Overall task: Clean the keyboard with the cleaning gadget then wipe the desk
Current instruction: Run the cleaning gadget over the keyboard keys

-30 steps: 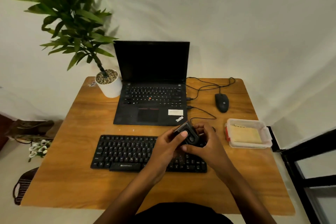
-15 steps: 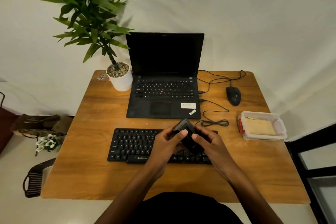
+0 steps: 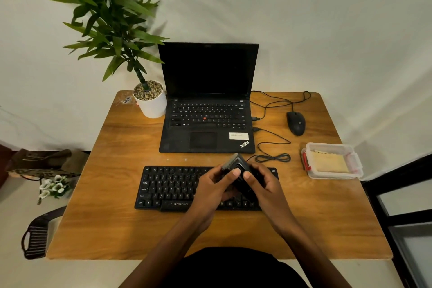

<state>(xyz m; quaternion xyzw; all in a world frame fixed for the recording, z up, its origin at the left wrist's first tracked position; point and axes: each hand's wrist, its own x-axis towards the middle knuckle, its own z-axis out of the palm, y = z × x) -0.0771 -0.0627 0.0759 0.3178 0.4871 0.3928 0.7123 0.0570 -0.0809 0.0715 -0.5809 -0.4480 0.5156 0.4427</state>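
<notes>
Scarcely shifted, left hand (image 3: pixel 214 186) and right hand (image 3: pixel 265 186) grip the boxy black cleaning gadget (image 3: pixel 239 166) over the flat keyboard (image 3: pixel 171 186).

"ThinkPad" is being shown in slanted white letters on the laptop (image 3: pixel 207 133), at the right near corner. "ZEBRONICS" is being displayed on the near edge of the keyboard (image 3: pixel 173 187), and Q, W, E, R, T on its keys. The sticker (image 3: pixel 238 135) on the laptop is being shown too small to be read.
</notes>
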